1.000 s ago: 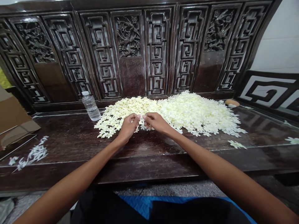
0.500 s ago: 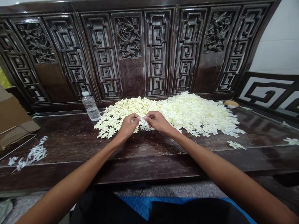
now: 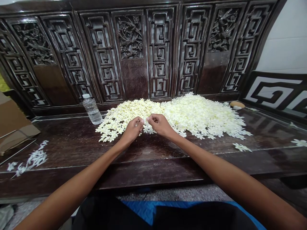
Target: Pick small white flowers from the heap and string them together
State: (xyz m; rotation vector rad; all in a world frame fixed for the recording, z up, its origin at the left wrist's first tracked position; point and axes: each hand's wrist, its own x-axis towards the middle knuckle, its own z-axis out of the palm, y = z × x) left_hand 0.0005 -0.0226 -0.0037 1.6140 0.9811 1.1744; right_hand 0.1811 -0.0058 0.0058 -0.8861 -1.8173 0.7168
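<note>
Fingertips nearly meeting, a person's left hand (image 3: 132, 129) and right hand (image 3: 161, 124) hang at the near side of heaped flowers (image 3: 196, 115), fingers curled toward the thumbs. Whether the fingertips pinch anything cannot be told; the gap is too small to read.

From the hands, the flowers spread over the dark wooden bench (image 3: 148, 151) from 9 o'clock through 12 to 3, in 2 merging mounds: a lower, yellower heap (image 3: 131, 107) toward 11 o'clock and a taller, whiter one between 2 and 3. A stray clump (image 3: 241, 147) lies apart, between 3 and 4 o'clock, with another flower (image 3: 299, 142) farther out near 3.

Between 9 and 10 o'clock, a clear bottle (image 3: 93, 111) with a white cap (image 3: 86, 95) stands upright, partly filled, just beside the flowers. White scraps (image 3: 35, 158) lie between 8 and 9 o'clock, near a cardboard box (image 3: 14, 123) at 9. Past the pile, toward 2 to 3 o'clock, sits a rounded tan object (image 3: 236, 104), its kind unclear.

Behind everything, at 12 o'clock, rises the carved backrest (image 3: 134, 75); an openwork armrest (image 3: 255, 84) closes the bench between 2 and 3. A blue mat (image 3: 141, 209) shows below, at 6 o'clock.
</note>
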